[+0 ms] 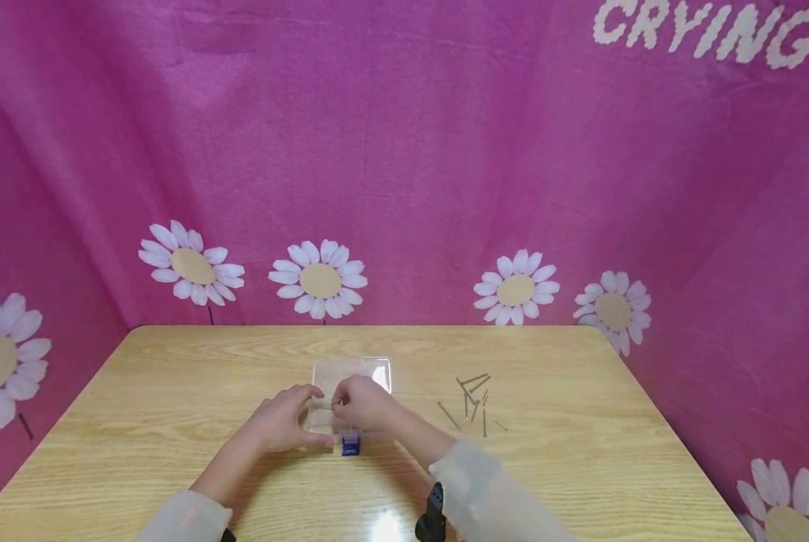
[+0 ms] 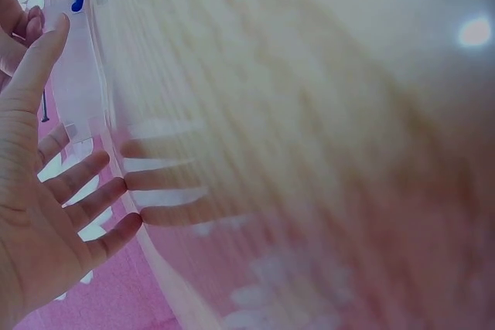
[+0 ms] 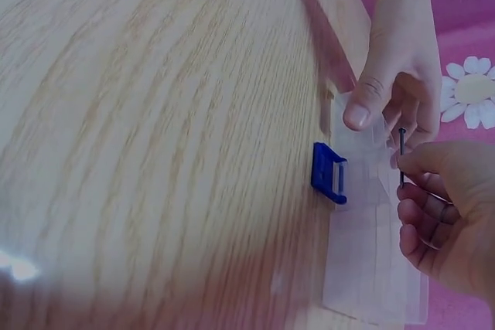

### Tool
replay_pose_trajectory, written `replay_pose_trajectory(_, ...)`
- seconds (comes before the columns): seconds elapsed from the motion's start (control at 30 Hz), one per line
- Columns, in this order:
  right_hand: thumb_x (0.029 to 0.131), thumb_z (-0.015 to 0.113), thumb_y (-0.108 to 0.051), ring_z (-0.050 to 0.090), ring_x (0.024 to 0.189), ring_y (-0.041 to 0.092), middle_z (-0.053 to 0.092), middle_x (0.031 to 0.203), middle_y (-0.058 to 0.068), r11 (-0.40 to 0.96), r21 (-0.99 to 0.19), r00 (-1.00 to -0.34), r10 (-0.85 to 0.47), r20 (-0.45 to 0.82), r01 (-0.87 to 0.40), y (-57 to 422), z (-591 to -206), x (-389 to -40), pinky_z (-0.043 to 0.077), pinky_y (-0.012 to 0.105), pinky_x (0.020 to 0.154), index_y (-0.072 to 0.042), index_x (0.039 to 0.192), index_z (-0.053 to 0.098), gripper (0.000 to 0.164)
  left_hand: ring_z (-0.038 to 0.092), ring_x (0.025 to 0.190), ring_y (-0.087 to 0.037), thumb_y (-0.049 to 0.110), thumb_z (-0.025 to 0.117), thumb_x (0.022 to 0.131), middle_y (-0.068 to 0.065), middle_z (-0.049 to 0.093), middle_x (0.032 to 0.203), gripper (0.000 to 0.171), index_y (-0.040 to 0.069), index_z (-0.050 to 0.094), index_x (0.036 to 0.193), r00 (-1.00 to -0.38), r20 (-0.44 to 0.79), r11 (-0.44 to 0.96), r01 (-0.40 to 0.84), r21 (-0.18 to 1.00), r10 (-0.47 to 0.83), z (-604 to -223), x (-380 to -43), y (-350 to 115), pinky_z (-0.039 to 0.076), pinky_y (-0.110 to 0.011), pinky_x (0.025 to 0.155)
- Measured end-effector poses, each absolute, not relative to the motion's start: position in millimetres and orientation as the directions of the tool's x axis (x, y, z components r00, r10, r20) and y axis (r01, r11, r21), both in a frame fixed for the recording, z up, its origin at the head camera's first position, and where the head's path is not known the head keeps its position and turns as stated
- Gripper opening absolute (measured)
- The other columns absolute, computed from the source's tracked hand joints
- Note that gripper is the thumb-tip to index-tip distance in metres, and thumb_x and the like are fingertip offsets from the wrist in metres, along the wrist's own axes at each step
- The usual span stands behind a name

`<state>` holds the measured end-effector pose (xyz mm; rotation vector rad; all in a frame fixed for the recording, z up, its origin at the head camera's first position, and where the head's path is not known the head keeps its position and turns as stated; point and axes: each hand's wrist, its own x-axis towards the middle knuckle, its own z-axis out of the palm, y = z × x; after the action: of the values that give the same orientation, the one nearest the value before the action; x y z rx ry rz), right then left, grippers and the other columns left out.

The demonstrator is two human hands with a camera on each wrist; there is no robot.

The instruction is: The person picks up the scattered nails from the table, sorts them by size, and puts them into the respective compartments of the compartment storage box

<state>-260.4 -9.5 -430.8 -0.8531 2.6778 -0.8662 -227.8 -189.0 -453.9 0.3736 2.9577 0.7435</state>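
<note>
- Behind the table: one magenta cloth backdrop point(image 1: 404, 165), printed with white daisies; part of a white word, "CRYING", shows at upper right.
- One wooden table point(image 1: 567, 489), light-grained, carrying every article below.
- Two pale sleeves point(image 1: 506, 497), reaching in from the near edge.
- One clear plastic box point(image 3: 367, 276), on the table in front of the person, between the hands. Its see-through walls leave us unable to tell how the lid stands. We would have it flat and unmoving while small pieces are handled above it.
- One left hand point(image 1: 284, 421), around the box's left end, fingers extended and spread, thumb by the front edge. We see nothing grasped, and cannot tell how firmly it touches; light steadying pressure serves best, in our judgement.
- One right hand point(image 1: 366, 404), over the box, thumb and forefinger pinching a nail.
- One blue latch point(image 3: 329, 173), at the box's front; we advise sleeves and fingers clear of it.
- Several loose nails point(image 1: 485, 423), scattered to the right of the box, some crossing; best lifted singly, we judge.
- One held nail point(image 3: 402, 143), dark and slim, its head clear of the fingertips. We recommend lining it up with the box walls and loosening the pinch only when low, lest it bounce.
</note>
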Motion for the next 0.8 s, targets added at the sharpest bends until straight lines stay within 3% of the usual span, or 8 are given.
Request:
replay_pose_trajectory(0.4, 0.081, 0.063, -0.011, 0.049, 0.062, 0.002, 0.066, 0.075, -0.003, 0.715, -0.515, -0.836, -0.549, 0.004, -0.473, -17.5, -436.1, -258.2, 0.043, 0.013, 0.060, -0.009, 0.081, 0.069, 0.006, 0.054, 0.115, -0.029, 0.060, 0.080, 0.058, -0.007, 0.060, 0.123, 0.081, 0.016, 0.054, 0.121, -0.969, -0.009, 0.849, 0.211, 0.485, 0.246, -455.6, -227.9, -189.6, 0.040, -0.058, 0.093)
replay_pose_trajectory(0.8, 0.085, 0.061, -0.011, 0.050, 0.061, 0.003, 0.065, 0.075, -0.002, 0.721, -0.548, -0.854, -0.520, -0.022, -0.425, -19.9, -437.8, -256.7, 0.044, 0.014, 0.056, -0.008, 0.082, 0.069, 0.009, 0.052, 0.118, -0.031, 0.060, 0.079, 0.059, -0.007, 0.059, 0.124, 0.081, 0.015, 0.054, 0.122, -0.968, -0.020, 0.851, 0.212, 0.480, 0.252, -453.1, -226.3, -188.8, 0.038, -0.060, 0.094)
